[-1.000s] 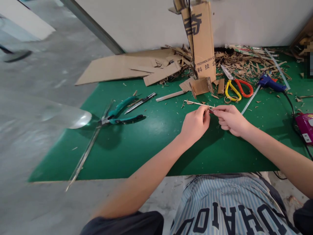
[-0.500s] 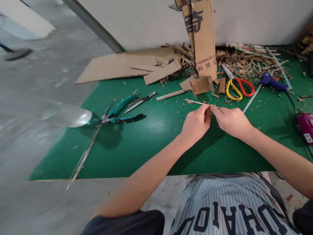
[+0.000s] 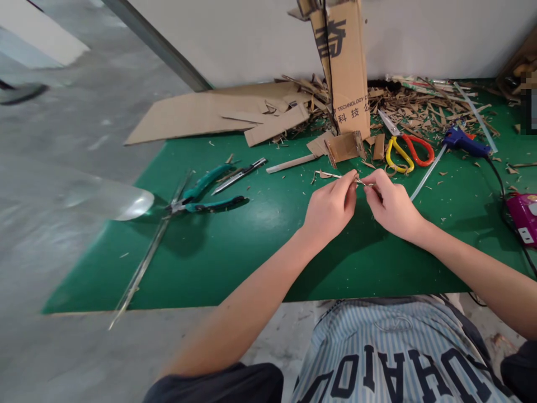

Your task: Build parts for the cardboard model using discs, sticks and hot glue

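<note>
Over the green tabletop, my left hand is closed in a pinch on a thin pale strip. One end of it sticks out leftward beyond the fingers. My right hand is closed just to the right, fingertips pinching the strip's other side; a short piece shows in the small gap between the hands. The strip's material is too small to make out. Beyond the hands lies a folded cardboard piece, below an upright printed cardboard column. Scissors with yellow and red handles rest behind my right hand.
Left on the green table are teal-handled pliers and a utility knife. A blue glue gun and a magenta power strip are at right. Cardboard scraps cover the back, beside a cardboard sheet.
My hands have drawn slightly apart, opening a small gap where the strip shows. My right hand's fingers have curled and lifted a little. The view has shifted slightly.
</note>
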Demonstrator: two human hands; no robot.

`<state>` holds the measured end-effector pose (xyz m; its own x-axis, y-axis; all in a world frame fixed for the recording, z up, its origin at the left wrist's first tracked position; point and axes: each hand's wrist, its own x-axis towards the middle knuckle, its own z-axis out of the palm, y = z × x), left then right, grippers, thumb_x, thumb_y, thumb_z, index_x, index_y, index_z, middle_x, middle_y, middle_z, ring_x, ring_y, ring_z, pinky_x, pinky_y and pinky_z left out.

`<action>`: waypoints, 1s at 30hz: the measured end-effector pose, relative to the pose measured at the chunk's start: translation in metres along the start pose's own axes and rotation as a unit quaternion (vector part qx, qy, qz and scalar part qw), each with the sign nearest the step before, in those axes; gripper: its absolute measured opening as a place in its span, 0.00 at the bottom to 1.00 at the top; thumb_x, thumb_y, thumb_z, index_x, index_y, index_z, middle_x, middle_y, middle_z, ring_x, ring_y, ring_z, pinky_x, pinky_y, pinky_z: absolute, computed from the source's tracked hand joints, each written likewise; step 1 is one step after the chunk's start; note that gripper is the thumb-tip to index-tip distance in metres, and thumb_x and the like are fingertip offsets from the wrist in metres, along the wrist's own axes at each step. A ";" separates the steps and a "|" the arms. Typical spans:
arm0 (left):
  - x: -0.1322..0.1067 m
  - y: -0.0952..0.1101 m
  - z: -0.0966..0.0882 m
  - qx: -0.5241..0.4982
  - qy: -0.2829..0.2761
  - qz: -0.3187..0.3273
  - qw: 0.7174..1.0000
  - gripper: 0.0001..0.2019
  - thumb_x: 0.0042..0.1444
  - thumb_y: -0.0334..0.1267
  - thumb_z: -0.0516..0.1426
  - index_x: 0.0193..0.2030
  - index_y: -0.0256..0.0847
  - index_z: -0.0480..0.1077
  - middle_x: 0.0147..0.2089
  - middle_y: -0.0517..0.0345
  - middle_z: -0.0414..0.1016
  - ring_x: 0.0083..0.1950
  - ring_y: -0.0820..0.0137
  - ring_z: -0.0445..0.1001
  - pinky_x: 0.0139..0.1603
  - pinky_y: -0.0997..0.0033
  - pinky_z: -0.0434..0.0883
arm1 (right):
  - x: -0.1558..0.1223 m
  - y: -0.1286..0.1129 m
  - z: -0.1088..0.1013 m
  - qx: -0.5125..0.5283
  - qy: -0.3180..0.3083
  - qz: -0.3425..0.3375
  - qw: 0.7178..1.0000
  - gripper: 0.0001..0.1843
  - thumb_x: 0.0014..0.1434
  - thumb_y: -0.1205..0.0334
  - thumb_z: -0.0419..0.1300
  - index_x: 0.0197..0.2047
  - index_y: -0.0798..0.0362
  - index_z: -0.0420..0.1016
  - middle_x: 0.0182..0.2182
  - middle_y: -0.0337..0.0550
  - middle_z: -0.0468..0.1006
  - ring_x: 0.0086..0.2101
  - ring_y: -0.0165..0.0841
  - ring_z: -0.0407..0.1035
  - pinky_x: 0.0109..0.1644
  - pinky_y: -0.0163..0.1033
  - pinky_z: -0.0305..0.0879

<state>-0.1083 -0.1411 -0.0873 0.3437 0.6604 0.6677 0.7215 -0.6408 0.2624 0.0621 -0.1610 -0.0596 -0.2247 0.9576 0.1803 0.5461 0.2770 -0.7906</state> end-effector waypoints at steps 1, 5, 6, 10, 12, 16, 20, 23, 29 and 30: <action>0.000 -0.001 0.000 0.012 0.007 0.017 1.000 0.14 0.69 0.31 0.52 0.55 0.33 0.74 0.45 0.47 0.87 0.42 0.66 0.86 0.41 0.71 0.81 | 0.001 -0.001 0.000 0.084 -0.009 0.026 0.996 0.03 0.66 0.62 0.52 0.43 0.49 0.64 0.21 0.32 0.65 0.20 0.27 0.57 0.26 0.34 0.52; 0.001 -0.002 0.000 0.038 0.021 0.064 0.997 0.14 0.68 0.30 0.51 0.55 0.29 0.74 0.41 0.46 0.87 0.35 0.67 0.85 0.34 0.72 0.79 | 0.004 -0.007 -0.008 0.382 -0.087 0.200 0.898 0.06 0.66 0.60 0.55 0.39 0.46 0.58 0.18 0.23 0.51 0.16 0.22 0.41 0.20 0.30 0.38; 0.001 -0.002 0.000 0.041 0.022 0.071 0.996 0.14 0.68 0.29 0.51 0.55 0.29 0.74 0.41 0.46 0.87 0.34 0.67 0.85 0.33 0.72 0.79 | 0.005 -0.008 -0.011 0.423 -0.106 0.237 0.868 0.06 0.66 0.61 0.55 0.39 0.46 0.58 0.18 0.22 0.50 0.16 0.22 0.38 0.19 0.30 0.36; 0.002 0.000 -0.001 0.041 0.028 0.084 0.995 0.14 0.67 0.28 0.52 0.55 0.28 0.74 0.41 0.46 0.87 0.33 0.67 0.84 0.31 0.72 0.78 | 0.007 -0.008 -0.017 0.466 -0.139 0.284 0.826 0.06 0.66 0.63 0.54 0.38 0.46 0.58 0.18 0.22 0.47 0.17 0.22 0.34 0.19 0.30 0.32; 0.002 0.002 0.000 0.039 0.025 0.084 0.995 0.14 0.67 0.28 0.52 0.55 0.28 0.74 0.41 0.46 0.87 0.33 0.67 0.84 0.31 0.71 0.78 | 0.006 -0.006 -0.016 0.412 -0.123 0.250 0.867 0.06 0.67 0.61 0.53 0.38 0.46 0.58 0.18 0.23 0.47 0.17 0.23 0.36 0.20 0.31 0.35; 0.000 0.003 0.000 0.031 0.006 0.073 0.997 0.13 0.67 0.29 0.52 0.53 0.29 0.75 0.39 0.47 0.86 0.32 0.66 0.84 0.32 0.70 0.79 | 0.002 0.003 -0.012 0.106 -0.064 0.041 0.991 0.02 0.66 0.64 0.52 0.39 0.48 0.63 0.20 0.30 0.59 0.20 0.26 0.50 0.25 0.34 0.46; -0.002 0.002 0.001 0.020 -0.023 0.073 0.997 0.15 0.66 0.30 0.52 0.54 0.26 0.74 0.38 0.45 0.86 0.32 0.63 0.84 0.31 0.67 0.80 | -0.002 0.009 -0.013 -0.227 -0.070 -0.101 0.966 0.11 0.63 0.71 0.49 0.42 0.53 0.70 0.27 0.41 0.70 0.23 0.28 0.50 0.29 0.40 0.43; -0.003 0.002 0.000 0.017 -0.039 0.067 0.997 0.15 0.65 0.30 0.52 0.55 0.27 0.74 0.40 0.43 0.86 0.33 0.62 0.85 0.32 0.66 0.80 | -0.003 0.010 -0.013 -0.265 -0.086 -0.110 0.954 0.12 0.63 0.72 0.48 0.43 0.54 0.70 0.29 0.43 0.72 0.23 0.28 0.49 0.29 0.41 0.42; -0.003 0.002 0.000 0.008 -0.059 0.062 0.996 0.16 0.68 0.30 0.51 0.55 0.26 0.74 0.40 0.40 0.86 0.33 0.60 0.85 0.30 0.64 0.79 | 0.003 -0.002 -0.011 0.181 -0.085 0.128 0.971 0.06 0.68 0.67 0.51 0.38 0.48 0.61 0.19 0.28 0.57 0.18 0.25 0.50 0.23 0.33 0.47; -0.003 0.001 0.000 0.007 -0.063 0.065 0.996 0.16 0.68 0.30 0.51 0.56 0.26 0.73 0.41 0.39 0.86 0.33 0.60 0.85 0.30 0.64 0.79 | 0.005 -0.004 -0.013 0.258 -0.094 0.195 0.942 0.06 0.68 0.67 0.51 0.38 0.47 0.60 0.18 0.26 0.52 0.17 0.24 0.46 0.21 0.32 0.43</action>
<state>-0.1084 -0.1442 -0.0891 0.5068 0.6168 0.6023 0.6744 -0.7188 0.1686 0.0692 -0.1564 -0.0480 -0.2533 0.9343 -0.2507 0.1625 -0.2143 -0.9631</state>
